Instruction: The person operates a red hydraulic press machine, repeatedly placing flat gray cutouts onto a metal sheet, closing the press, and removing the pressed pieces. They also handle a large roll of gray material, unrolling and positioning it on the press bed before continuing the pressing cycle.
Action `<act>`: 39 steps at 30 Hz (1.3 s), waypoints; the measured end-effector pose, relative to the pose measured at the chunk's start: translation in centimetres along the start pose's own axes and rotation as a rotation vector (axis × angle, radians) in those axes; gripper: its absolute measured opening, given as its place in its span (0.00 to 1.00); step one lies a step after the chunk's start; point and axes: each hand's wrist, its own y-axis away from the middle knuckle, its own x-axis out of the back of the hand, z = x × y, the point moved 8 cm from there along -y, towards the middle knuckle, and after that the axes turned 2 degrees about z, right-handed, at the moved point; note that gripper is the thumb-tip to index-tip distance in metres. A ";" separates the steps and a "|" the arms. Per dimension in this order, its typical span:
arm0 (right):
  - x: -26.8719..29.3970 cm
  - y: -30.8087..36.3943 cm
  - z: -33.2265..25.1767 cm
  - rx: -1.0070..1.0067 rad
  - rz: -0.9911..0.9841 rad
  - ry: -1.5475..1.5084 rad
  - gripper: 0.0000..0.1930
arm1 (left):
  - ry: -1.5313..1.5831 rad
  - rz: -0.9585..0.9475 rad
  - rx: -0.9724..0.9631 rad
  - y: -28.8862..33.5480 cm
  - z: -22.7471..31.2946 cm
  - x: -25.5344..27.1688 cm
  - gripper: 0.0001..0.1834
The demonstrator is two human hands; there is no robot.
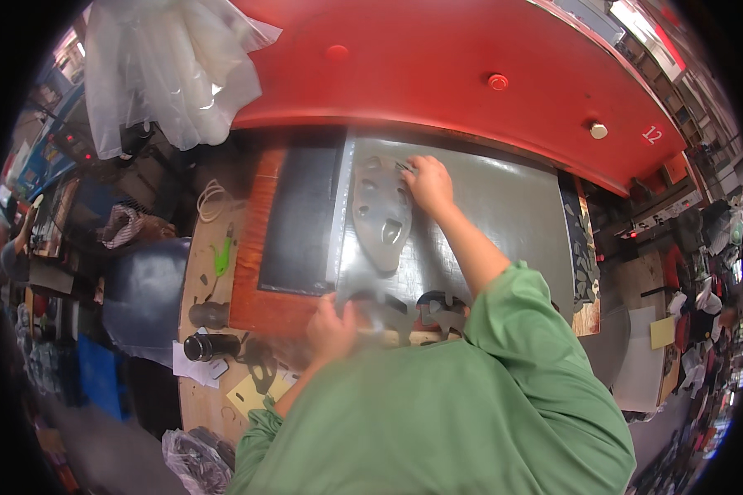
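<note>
"Doing what with the right hand point(429, 183)?"
"Touching, with bent fingers, the grey sole-shaped piece point(382, 204) lying on the shiny sheet point(495, 223); not discerning whether gripping."
"And with the left hand point(330, 332)?"
"Curling loosely near the sheet's lower left corner; not discerning whether holding anything."

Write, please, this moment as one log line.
right hand: at upper end of holed piece; left hand: blurred, near dark panel; holed piece: on grey sheet
</note>
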 end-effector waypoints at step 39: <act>9.1 22.1 18.0 -0.174 -0.143 0.454 0.30 | -0.118 0.027 -0.360 0.1 -3.2 -1.6 0.33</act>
